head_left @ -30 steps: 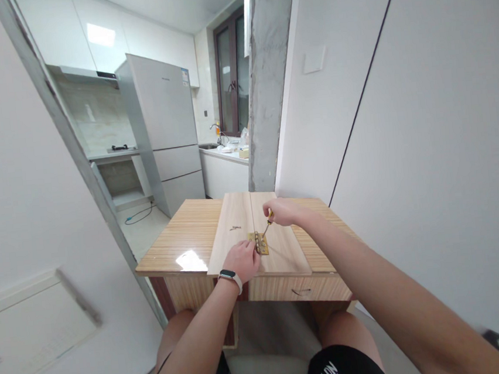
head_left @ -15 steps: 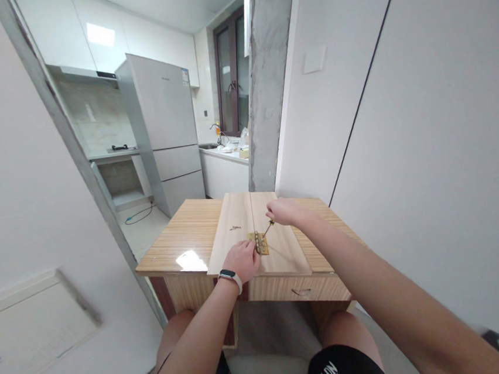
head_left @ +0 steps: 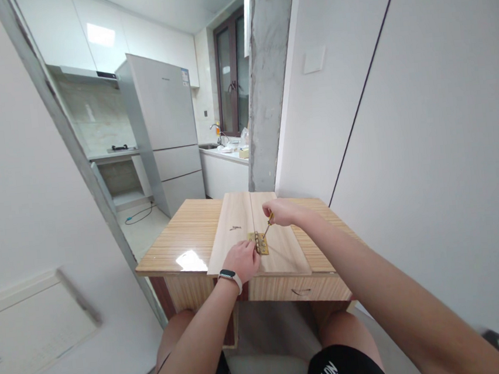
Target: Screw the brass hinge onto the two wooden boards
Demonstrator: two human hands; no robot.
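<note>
Gripping the screwdriver (head_left: 268, 224), your right hand (head_left: 282, 212) tips it onto the hinge (head_left: 261, 242) — left hand (head_left: 243, 260) curled beside it, screws too small to see.

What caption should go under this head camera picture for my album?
Right hand turns a screwdriver on a brass hinge while the left hand steadies the boards.

Even, bright indoor light; ceiling panel (head_left: 101, 34) glows far above-left of the hands. Glare patch on table (head_left: 191, 260) beside left hand (head_left: 242, 261). Edges bend; lower corners blurred.
</note>
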